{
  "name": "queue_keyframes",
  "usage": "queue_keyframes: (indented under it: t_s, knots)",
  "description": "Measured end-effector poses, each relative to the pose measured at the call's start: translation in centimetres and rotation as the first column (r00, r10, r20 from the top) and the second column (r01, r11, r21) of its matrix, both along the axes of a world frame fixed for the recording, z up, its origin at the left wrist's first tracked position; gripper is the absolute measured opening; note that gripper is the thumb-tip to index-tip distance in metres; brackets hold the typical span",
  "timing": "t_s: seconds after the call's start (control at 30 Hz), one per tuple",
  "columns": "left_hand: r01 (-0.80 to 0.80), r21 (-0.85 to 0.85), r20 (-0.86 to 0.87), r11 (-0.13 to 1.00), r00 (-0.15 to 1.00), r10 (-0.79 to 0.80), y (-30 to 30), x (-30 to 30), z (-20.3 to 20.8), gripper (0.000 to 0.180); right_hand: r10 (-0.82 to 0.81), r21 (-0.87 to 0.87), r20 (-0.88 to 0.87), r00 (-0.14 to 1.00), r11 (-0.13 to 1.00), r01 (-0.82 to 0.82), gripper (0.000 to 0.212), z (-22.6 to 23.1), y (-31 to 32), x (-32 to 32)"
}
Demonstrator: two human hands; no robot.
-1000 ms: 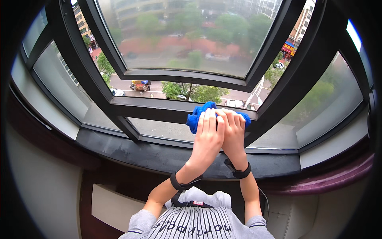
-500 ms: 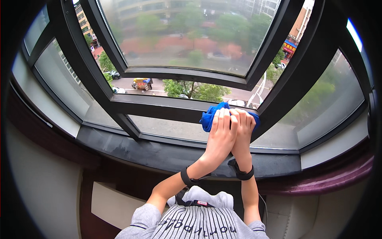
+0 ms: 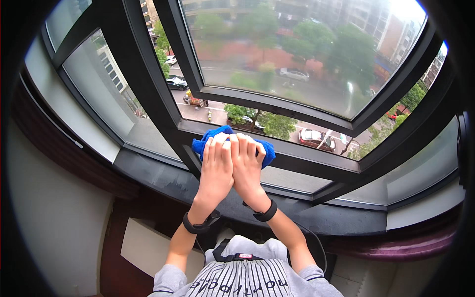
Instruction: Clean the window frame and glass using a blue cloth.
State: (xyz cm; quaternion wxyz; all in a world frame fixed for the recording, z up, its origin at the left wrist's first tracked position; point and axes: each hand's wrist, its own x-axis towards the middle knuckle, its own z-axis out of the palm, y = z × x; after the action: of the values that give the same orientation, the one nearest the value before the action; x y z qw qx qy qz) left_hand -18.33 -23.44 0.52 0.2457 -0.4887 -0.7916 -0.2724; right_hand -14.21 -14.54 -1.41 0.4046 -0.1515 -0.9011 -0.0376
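Note:
A bunched blue cloth (image 3: 266, 151) is pressed against the dark lower bar of the window frame (image 3: 316, 161), near the bar's left end. My left hand (image 3: 216, 161) lies over the cloth's left part with its fingers curled onto it. Right beside it, touching, my right hand (image 3: 246, 163) grips the cloth's right part. The fingertips bend over the cloth, and much of it is hidden beneath them. Both wrists wear black bands.
Above the bar, a framed glass sash (image 3: 277, 96) is tilted outward, with a street and cars below. A dark sill (image 3: 163, 175) runs under the window. Purple curtain fabric (image 3: 396, 247) hangs at lower right. A pale panel (image 3: 153, 247) stands at lower left.
Both hands have slid the cloth leftward along the frame bar, from near its right end to near its left end. My view has turned as well.

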Motion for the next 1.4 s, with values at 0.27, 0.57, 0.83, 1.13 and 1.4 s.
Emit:
queue_keyframes:
  t_s: [0.27, 0.57, 0.83, 1.13, 1.4]
  knots:
    - [-0.028, -0.090, -0.015, 0.996, 1.000, 0.027, -6.1, -6.9, 0.6, 0.052, -0.061, 0.029, -0.023, 0.998, 0.998, 0.061, 0.038, 0.0, -6.2, -7.4]
    - [-0.085, -0.052, -0.040, 0.995, 0.996, 0.083, -5.0, -6.3, 0.2, 0.049, 0.031, 0.046, -0.015, 0.999, 0.998, -0.030, 0.036, 0.5, -5.1, -6.6]
    - [-0.143, -0.062, -0.066, 0.988, 0.988, 0.139, 0.6, 0.7, 0.8, 0.046, 0.117, -0.036, 0.060, 0.991, 0.993, -0.115, 0.043, 1.4, 0.5, 1.1]
    - [0.000, 0.001, -0.118, 1.000, 0.993, 0.000, 11.7, 11.7, -1.4, 0.049, 0.048, -0.054, 0.107, 0.993, 0.998, -0.043, 0.047, 0.8, 10.9, 14.0]
    - [0.074, -0.006, -0.159, 0.997, 0.984, -0.074, 17.4, 17.9, -1.3, 0.047, -0.089, -0.014, 0.056, 0.994, 0.996, 0.090, 0.042, 0.8, 15.8, 20.5]
